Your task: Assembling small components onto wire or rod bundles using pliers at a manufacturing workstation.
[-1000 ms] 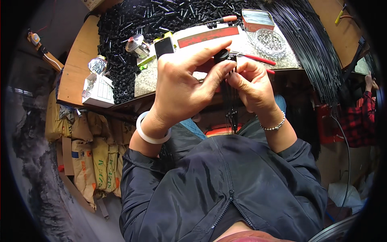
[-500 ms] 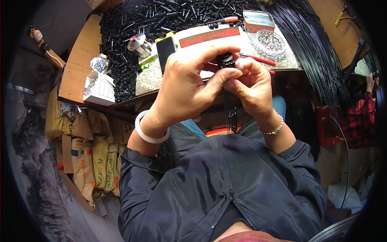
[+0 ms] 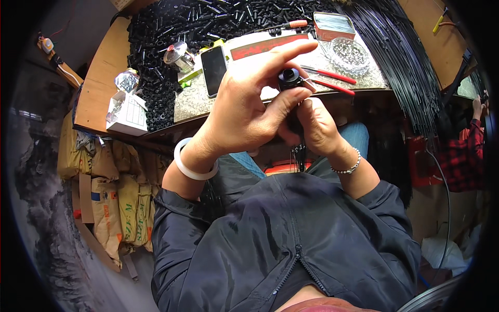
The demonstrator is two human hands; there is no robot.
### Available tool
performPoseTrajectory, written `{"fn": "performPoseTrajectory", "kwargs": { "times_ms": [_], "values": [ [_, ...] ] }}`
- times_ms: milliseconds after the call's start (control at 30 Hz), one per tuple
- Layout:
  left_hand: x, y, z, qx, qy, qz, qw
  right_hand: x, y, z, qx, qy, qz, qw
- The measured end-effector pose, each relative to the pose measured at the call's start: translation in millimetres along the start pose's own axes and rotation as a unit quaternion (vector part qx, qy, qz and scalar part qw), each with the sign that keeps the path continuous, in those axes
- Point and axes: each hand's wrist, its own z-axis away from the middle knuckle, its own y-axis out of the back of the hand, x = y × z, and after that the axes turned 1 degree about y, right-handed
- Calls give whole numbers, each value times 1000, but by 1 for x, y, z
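A black cylindrical piece with a round hollow end stands roughly upright between the thumb and fingers of my left hand. That hand's index finger is stretched out above the piece. My right hand is closed just below and to the right, thumb against curled fingers; what it pinches is hidden. A thin pale strand sticks out at the piece's right side. Under my hands hang dark thin strands with small shiny bits. Red-handled pliers lie on the table right behind my right hand.
Black tubular parts are heaped across the table's back and left. Long black strands drape over its right side. Also there: a phone, a glass dish, a tin, an orange-handled screwdriver and a white box.
My right hand has moved down from the top of the black piece. My left index finger has lifted and straightened, and the piece's hollow end now shows.
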Motion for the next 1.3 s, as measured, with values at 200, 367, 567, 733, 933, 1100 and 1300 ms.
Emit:
{"fn": "performPoseTrajectory", "kwargs": {
  "times_ms": [200, 367, 567, 733, 933, 1100, 1300],
  "values": [
    [9, -6, -6, 70, -8, 71, 995, 5, -25, -11, 197, 36, 221, 954],
    [-11, -7, 0, 90, -27, 39, 995, 18, -19, -12, 242, 114, 418, 868],
    [-21, -25, 9, 115, -12, -30, 993, 40, -13, -7, 244, 182, 475, 825],
    [-36, -34, 17, 139, -16, 135, 981, 40, -8, 0, 202, 135, 402, 883],
    [-53, -37, 25, 76, 165, 184, 966, 25, -10, 3, 102, 152, 530, 828],
    [-44, -43, 29, 179, 168, 136, 960, -15, 13, 23, 36, -63, 588, 806],
    [-58, -51, 36, 202, 68, 72, 974, -31, -19, -12, 128, 168, 670, 712]
  ]
}}
